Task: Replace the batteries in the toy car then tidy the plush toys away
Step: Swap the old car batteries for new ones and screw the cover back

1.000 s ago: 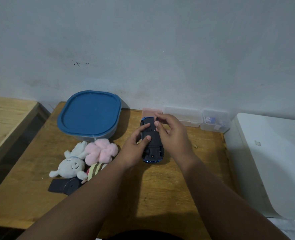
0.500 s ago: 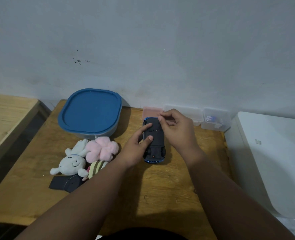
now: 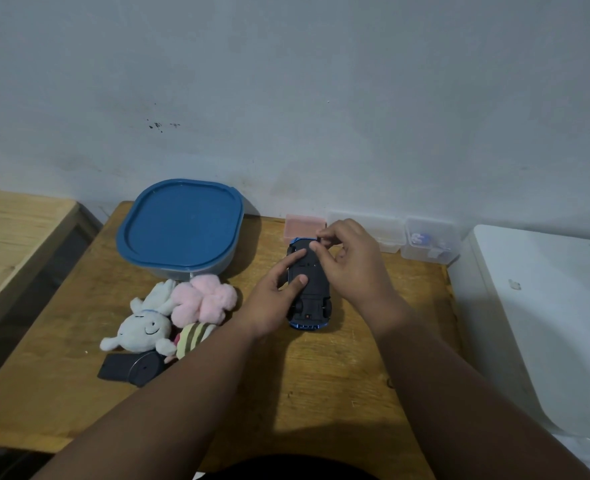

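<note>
Left hand (image 3: 272,301) gripped upturned toy car (image 3: 312,289); right hand (image 3: 354,263) pinched its far end. Hard prying could've slid it across counter (image 3: 321,393).

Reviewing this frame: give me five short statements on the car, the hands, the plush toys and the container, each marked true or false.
1. The toy car lies underside up on the table. True.
2. The plush toys lie on the table beside the container. True.
3. The blue lid is off the container. False: it sits closed on it.
4. The right hand holds a plush toy. False: its fingers pinch at the toy car's far end.
5. The left hand holds the toy car. True.
</note>
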